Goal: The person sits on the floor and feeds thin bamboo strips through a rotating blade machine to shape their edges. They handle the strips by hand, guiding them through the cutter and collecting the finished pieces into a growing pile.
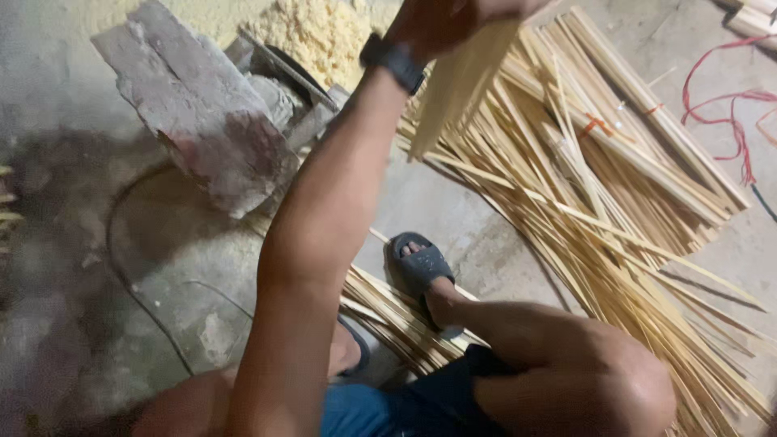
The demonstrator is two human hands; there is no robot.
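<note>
Left hand (453, 20), at the top edge of the view, grips a flat sheaf of strips (461, 81) that hangs fanned above the floor (453, 218); the right hand is out of view. Below lies the loose pile (615, 186), spread toward the floor's right edge. Risks, as judged: the sheaf is held at one end only, so strips may slide free; more strips lie under the sandal (421, 267) and could roll or crack.

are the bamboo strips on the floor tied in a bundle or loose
Mostly loose: the bamboo strips lie fanned and crossing on the concrete floor.
</note>
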